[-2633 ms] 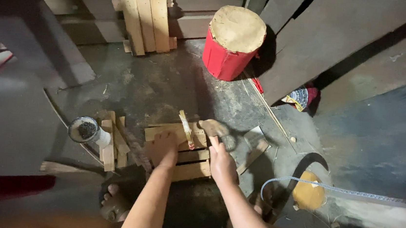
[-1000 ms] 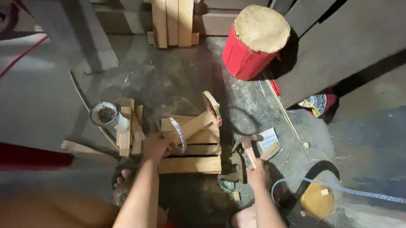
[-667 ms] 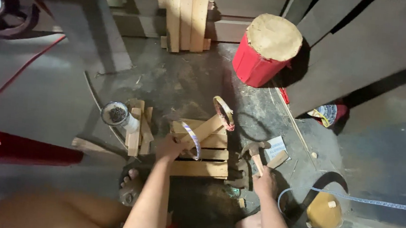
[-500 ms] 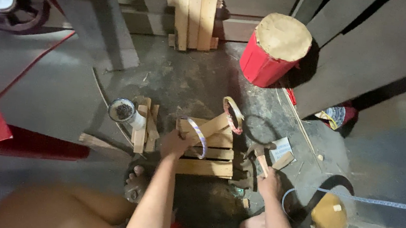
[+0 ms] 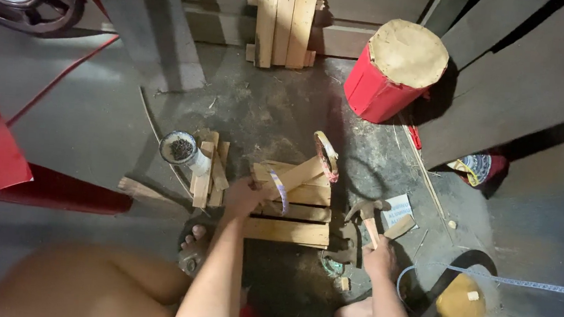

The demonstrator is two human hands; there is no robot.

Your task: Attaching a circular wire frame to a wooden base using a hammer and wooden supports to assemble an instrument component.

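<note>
Slat (image 5: 292,176) of pale wood, held at a slant in the left hand (image 5: 243,196), lies across a small frame of planks (image 5: 291,210) on the floor directly ahead of the knees. Left fingers wrapped round the slat's low end; a shiny bangle (image 5: 282,191) hangs there. Right hand (image 5: 379,255) closed on the handle of a hammer (image 5: 365,217), head resting on the floor just right of the frame.

Judgement: hold the slat flat and square to the planks beneath, keep the left fingers well back from where the hammer lands, and strike with short, straight blows.

A bare foot (image 5: 191,247) sits close to the frame's left corner. A tape roll (image 5: 326,157) stands on edge at the slat's far end. Left of the frame, a few short sticks (image 5: 207,171) and a small tin (image 5: 184,151) of dark bits. Right, a yellow round object (image 5: 462,302) beside a tape measure (image 5: 522,284).

Floor (image 5: 279,111) is bare, dusty concrete, dimly lit. Farther off: a red drum (image 5: 391,73), another plank panel (image 5: 281,26) against the wall, dark boards leaning right, red metal at left.
</note>
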